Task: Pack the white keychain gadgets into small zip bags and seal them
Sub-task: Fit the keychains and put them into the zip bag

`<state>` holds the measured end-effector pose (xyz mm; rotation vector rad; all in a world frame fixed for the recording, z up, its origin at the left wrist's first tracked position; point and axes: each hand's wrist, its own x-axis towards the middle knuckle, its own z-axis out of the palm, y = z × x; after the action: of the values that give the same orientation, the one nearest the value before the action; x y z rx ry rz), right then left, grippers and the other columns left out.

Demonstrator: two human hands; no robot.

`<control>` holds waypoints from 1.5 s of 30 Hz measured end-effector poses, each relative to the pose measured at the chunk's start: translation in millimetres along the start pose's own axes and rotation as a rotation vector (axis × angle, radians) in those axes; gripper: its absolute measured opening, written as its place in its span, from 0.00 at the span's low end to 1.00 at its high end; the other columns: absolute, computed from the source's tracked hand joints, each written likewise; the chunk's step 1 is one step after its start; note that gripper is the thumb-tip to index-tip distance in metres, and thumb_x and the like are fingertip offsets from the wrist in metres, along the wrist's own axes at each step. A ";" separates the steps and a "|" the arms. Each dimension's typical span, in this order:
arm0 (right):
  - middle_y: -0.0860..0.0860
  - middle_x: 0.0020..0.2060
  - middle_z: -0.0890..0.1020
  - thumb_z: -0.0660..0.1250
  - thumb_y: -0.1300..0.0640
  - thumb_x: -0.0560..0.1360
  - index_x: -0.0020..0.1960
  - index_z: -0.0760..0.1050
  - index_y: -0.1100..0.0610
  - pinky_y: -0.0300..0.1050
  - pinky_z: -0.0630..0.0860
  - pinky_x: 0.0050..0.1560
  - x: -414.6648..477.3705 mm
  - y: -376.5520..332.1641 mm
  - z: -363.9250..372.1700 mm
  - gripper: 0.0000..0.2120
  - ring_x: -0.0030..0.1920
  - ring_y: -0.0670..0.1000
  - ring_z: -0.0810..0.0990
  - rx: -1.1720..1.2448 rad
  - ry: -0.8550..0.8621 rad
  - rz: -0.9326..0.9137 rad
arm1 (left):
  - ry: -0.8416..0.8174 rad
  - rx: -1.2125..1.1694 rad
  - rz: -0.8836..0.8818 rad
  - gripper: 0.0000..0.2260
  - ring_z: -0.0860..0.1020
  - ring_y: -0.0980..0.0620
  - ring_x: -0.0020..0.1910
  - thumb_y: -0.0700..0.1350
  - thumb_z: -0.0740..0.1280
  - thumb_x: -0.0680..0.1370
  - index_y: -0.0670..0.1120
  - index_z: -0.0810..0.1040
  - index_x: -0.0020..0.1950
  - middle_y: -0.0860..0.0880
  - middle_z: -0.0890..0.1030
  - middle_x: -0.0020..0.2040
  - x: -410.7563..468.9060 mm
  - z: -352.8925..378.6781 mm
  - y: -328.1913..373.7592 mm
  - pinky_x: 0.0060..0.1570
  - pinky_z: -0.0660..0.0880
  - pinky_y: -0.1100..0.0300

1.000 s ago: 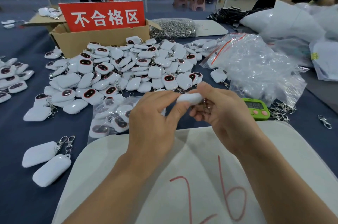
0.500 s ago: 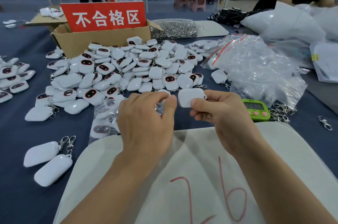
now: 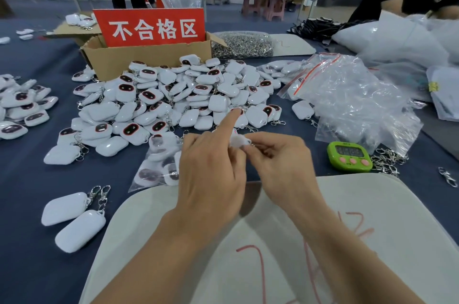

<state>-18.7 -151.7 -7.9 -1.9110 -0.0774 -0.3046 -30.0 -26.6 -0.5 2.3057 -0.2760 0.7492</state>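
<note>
counter (image 3: 29,241): dark blue cover, spans the whole frame and carries everything below.
white pad (image 3: 385,204): bottom centre, red marks scrawled on it; both forearms lie across it.
gadget heap (image 3: 173,97): centre of frame, loose white keychain gadgets, many face up with dark oval screens; a smaller heap (image 3: 22,107) sits at the left edge.
zip bag heap (image 3: 347,95): crumpled clear bags right of centre, red seal strips showing; its left edge lies over a few gadgets.
cardboard box (image 3: 149,60): upper centre, behind the gadget heap and touching it. A red sign (image 3: 151,28) with white characters stands up from it. The front wall hides the inside.
clasp bag (image 3: 243,44): clear bag full of metal clasps, just right of the box.
filled bag (image 3: 159,162): clear, several gadgets inside, flat on the counter at centre left, partly covered by the left grip (image 3: 211,174).
left grip: forefinger (image 3: 232,120) straight and pointing up-frame, the other fingers curled towards the held gadget (image 3: 238,141); the back of the hand hides whether they hold it.
right grip (image 3: 280,162): just right of the left one, fingers and thumb pinching the held gadget.
timer (image 3: 349,156): green, right of the right grip, loose clasps (image 3: 390,157) beside it.
two gadgets (image 3: 72,219): lower left, side by side, clasps pointing up-frame.
held gadget: blurred white, between the two grips, above the counter at the heap's near edge.
</note>
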 end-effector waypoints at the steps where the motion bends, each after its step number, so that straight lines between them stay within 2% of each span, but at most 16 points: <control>1: 0.41 0.38 0.87 0.69 0.61 0.75 0.46 0.85 0.39 0.43 0.82 0.45 -0.3 0.0 3.5 0.16 0.41 0.48 0.86 -0.030 -0.056 -0.044 | 0.019 -0.032 0.002 0.26 0.58 0.62 0.39 0.37 0.64 0.75 0.46 0.75 0.73 0.57 0.71 0.37 -0.4 -0.6 -0.8 0.44 0.59 0.62; 4: 0.38 0.30 0.80 0.62 0.61 0.73 0.38 0.79 0.31 0.32 0.70 0.32 -2.7 -4.7 12.7 0.22 0.31 0.39 0.74 -0.181 -0.254 -0.142 | 0.069 -0.096 0.000 0.25 0.64 0.59 0.41 0.37 0.61 0.77 0.49 0.75 0.74 0.55 0.72 0.38 -0.2 -2.5 -3.2 0.49 0.66 0.59; 6: 0.35 0.33 0.82 0.61 0.58 0.71 0.39 0.78 0.30 0.30 0.71 0.37 -1.5 -7.4 12.8 0.21 0.34 0.37 0.77 -0.193 -0.305 -0.148 | 0.109 -0.131 -0.035 0.24 0.71 0.54 0.42 0.39 0.61 0.78 0.50 0.75 0.74 0.55 0.74 0.39 1.0 -3.9 -4.8 0.49 0.70 0.55; 9: 0.39 0.41 0.87 0.64 0.60 0.71 0.45 0.87 0.41 0.35 0.77 0.47 8.8 -2.8 4.2 0.17 0.43 0.40 0.84 0.082 -0.048 -0.032 | 0.291 -0.237 -0.138 0.21 0.73 0.51 0.37 0.38 0.61 0.80 0.50 0.77 0.72 0.54 0.74 0.35 6.0 -8.5 -8.8 0.43 0.72 0.58; 12: 0.41 0.49 0.86 0.63 0.66 0.76 0.51 0.86 0.43 0.26 0.72 0.41 21.4 12.6 -1.6 0.21 0.42 0.42 0.82 -0.087 0.121 0.038 | 0.449 -0.337 -0.175 0.19 0.73 0.53 0.35 0.36 0.61 0.82 0.47 0.77 0.71 0.53 0.73 0.35 15.8 -18.9 -16.0 0.41 0.71 0.64; 15: 0.45 0.69 0.76 0.61 0.67 0.78 0.73 0.75 0.43 0.20 0.62 0.59 29.8 19.2 10.3 0.29 0.64 0.42 0.74 -0.389 -0.166 -0.014 | 0.572 -0.294 -0.082 0.17 0.71 0.57 0.36 0.36 0.60 0.82 0.44 0.77 0.71 0.54 0.73 0.38 26.9 -32.8 -20.8 0.43 0.68 0.68; 17: 0.46 0.76 0.70 0.62 0.67 0.77 0.79 0.67 0.48 0.34 0.58 0.74 35.2 19.3 21.5 0.32 0.74 0.49 0.65 -0.570 -0.352 -0.180 | 0.593 -0.210 -0.024 0.17 0.72 0.58 0.39 0.36 0.61 0.82 0.44 0.77 0.70 0.53 0.74 0.40 28.5 -34.2 -23.0 0.46 0.68 0.68; 19: 0.48 0.75 0.70 0.62 0.64 0.77 0.78 0.67 0.52 0.49 0.64 0.74 38.2 20.4 26.8 0.30 0.72 0.53 0.65 -0.709 -0.440 -0.277 | 0.513 -0.133 0.008 0.17 0.74 0.55 0.41 0.37 0.62 0.82 0.45 0.77 0.70 0.51 0.77 0.43 23.4 -26.7 -21.2 0.48 0.70 0.64; 23: 0.51 0.59 0.74 0.69 0.60 0.74 0.57 0.70 0.52 0.42 0.61 0.53 33.0 20.0 20.0 0.14 0.62 0.57 0.71 -0.788 -0.317 -0.242 | 0.084 -0.029 -0.020 0.20 0.77 0.50 0.42 0.39 0.67 0.80 0.49 0.76 0.72 0.54 0.78 0.43 6.2 0.1 -9.6 0.48 0.76 0.54; 25: 0.48 0.53 0.71 0.69 0.57 0.74 0.56 0.69 0.49 0.44 0.63 0.51 30.8 19.6 12.8 0.14 0.57 0.54 0.70 -0.844 -0.310 -0.206 | -0.091 0.002 -0.061 0.23 0.78 0.51 0.43 0.42 0.68 0.78 0.55 0.74 0.73 0.58 0.75 0.43 -0.4 9.8 -5.7 0.46 0.76 0.54; 28: 0.45 0.46 0.75 0.62 0.56 0.79 0.49 0.72 0.51 0.50 0.70 0.47 32.7 18.8 -4.4 0.02 0.51 0.53 0.74 -0.778 -0.213 -0.116 | -0.228 0.084 -0.022 0.22 0.81 0.50 0.44 0.48 0.68 0.76 0.63 0.69 0.67 0.56 0.81 0.43 -7.6 14.8 -7.1 0.40 0.69 0.57; 31: 0.51 0.39 0.80 0.60 0.55 0.83 0.46 0.76 0.55 0.49 0.72 0.45 32.5 27.0 -22.5 0.09 0.44 0.57 0.76 -0.587 -0.016 -0.009 | -0.314 0.219 0.014 0.20 0.82 0.48 0.46 0.51 0.67 0.75 0.62 0.70 0.66 0.54 0.83 0.48 -8.8 17.1 -9.0 0.39 0.65 0.56; 35: 0.46 0.28 0.79 0.64 0.54 0.82 0.43 0.79 0.51 0.43 0.71 0.35 26.9 29.8 -28.5 0.10 0.34 0.53 0.78 -0.206 0.191 0.073 | -0.339 0.313 -0.083 0.23 0.80 0.48 0.49 0.47 0.62 0.80 0.60 0.67 0.75 0.54 0.82 0.53 -4.3 19.1 -16.1 0.41 0.63 0.56; 38: 0.49 0.23 0.77 0.64 0.55 0.83 0.43 0.80 0.50 0.38 0.69 0.26 16.6 25.4 -25.5 0.11 0.23 0.50 0.74 0.015 0.161 0.128 | -0.304 0.372 -0.154 0.20 0.80 0.46 0.49 0.43 0.62 0.79 0.56 0.71 0.70 0.52 0.82 0.51 2.5 12.6 -26.8 0.41 0.65 0.54; 42: 0.54 0.32 0.83 0.65 0.64 0.80 0.44 0.82 0.53 0.38 0.68 0.24 7.2 17.4 -19.6 0.10 0.25 0.53 0.76 0.257 0.012 0.287 | -0.193 0.414 -0.189 0.17 0.79 0.45 0.48 0.44 0.66 0.77 0.52 0.78 0.65 0.50 0.83 0.50 9.8 4.9 -33.5 0.43 0.67 0.53; 45: 0.58 0.32 0.82 0.63 0.68 0.79 0.47 0.81 0.59 0.38 0.67 0.25 9.9 13.5 -20.2 0.10 0.27 0.54 0.76 0.319 -0.083 0.361 | -0.056 0.153 -0.090 0.16 0.71 0.53 0.41 0.47 0.67 0.75 0.50 0.82 0.62 0.55 0.75 0.40 6.8 6.6 -25.4 0.44 0.66 0.58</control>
<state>-9.9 -176.2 -11.2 -1.5827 0.1546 0.0313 -11.7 -12.1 -14.3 2.4685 -0.1430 0.6819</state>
